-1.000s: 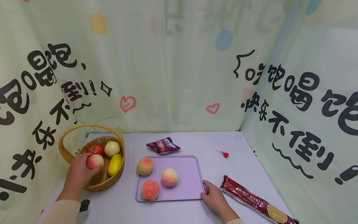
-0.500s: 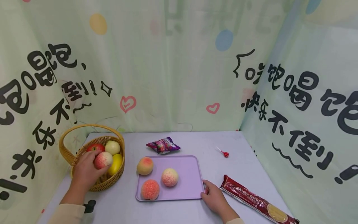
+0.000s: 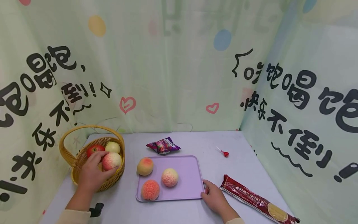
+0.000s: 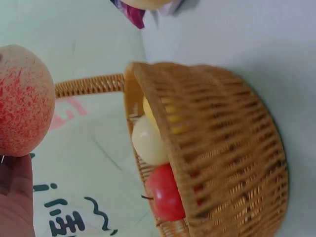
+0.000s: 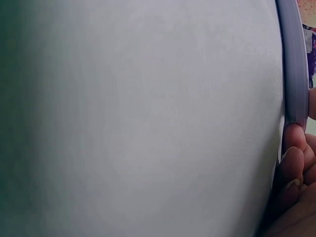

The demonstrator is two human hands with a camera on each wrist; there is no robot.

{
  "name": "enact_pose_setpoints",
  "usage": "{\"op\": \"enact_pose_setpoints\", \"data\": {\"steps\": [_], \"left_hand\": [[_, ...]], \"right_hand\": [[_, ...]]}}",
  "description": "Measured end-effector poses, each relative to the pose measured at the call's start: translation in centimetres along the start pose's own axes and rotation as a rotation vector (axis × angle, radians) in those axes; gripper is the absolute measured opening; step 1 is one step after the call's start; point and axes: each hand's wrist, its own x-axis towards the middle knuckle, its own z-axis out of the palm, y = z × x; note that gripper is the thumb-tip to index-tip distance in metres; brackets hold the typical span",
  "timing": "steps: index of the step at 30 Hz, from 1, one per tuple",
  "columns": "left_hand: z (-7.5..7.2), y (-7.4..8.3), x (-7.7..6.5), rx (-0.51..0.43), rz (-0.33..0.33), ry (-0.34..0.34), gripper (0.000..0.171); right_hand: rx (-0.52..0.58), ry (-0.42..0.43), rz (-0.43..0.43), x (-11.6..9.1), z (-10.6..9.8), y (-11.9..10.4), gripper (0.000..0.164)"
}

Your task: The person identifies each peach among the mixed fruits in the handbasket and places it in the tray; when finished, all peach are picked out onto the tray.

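My left hand (image 3: 93, 172) holds a pink-speckled white peach (image 3: 112, 161) over the wicker basket (image 3: 73, 180). In the left wrist view the peach (image 4: 24, 101) is above the basket rim, apart from it. Inside the basket lie a red apple (image 4: 167, 192), a pale round fruit (image 3: 113, 147) and a yellow fruit (image 4: 170, 114), which the peach hides in the head view. My right hand (image 3: 214, 198) pinches the near right corner of the lilac tray (image 3: 187, 177), fingers curled at its edge. On the tray are a speckled peach (image 3: 169, 177), a coral peach (image 3: 150, 190) and a yellow-orange peach (image 3: 145, 166).
Behind the tray lies a purple snack bag (image 3: 163, 146). A red lollipop (image 3: 225, 154) lies to the right at the back. The long red spaghetti pack (image 3: 257, 200) rests slantwise right of my right hand. The basket's tall handle (image 3: 92, 126) arches over it.
My left hand has carried the peach to the right across the basket, and the peach now covers the yellow fruit. My right hand has stayed on the tray corner.
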Motion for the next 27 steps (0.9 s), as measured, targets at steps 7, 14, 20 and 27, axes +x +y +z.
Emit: {"op": "enact_pose_setpoints", "data": {"steps": [7,14,20,27], "left_hand": [[1.2,1.2,-0.5,-0.027,-0.004,-0.019,0.067],[3.3,2.4,-1.8,-0.062,0.051,-0.012,0.069],[5.3,3.7,-2.6,-0.158,0.146,-0.017,0.073],[7.3,5.3,-3.3,-0.264,0.133,-0.077,0.071]], "right_hand": [[-0.006,0.012,-0.022,0.1,0.2,0.1,0.060],[-0.009,0.027,-0.043,0.1,0.3,0.2,0.059],[-0.011,0.034,-0.059,0.1,0.3,0.4,0.059],[-0.009,0.039,-0.056,0.3,0.5,0.5,0.059]]}}
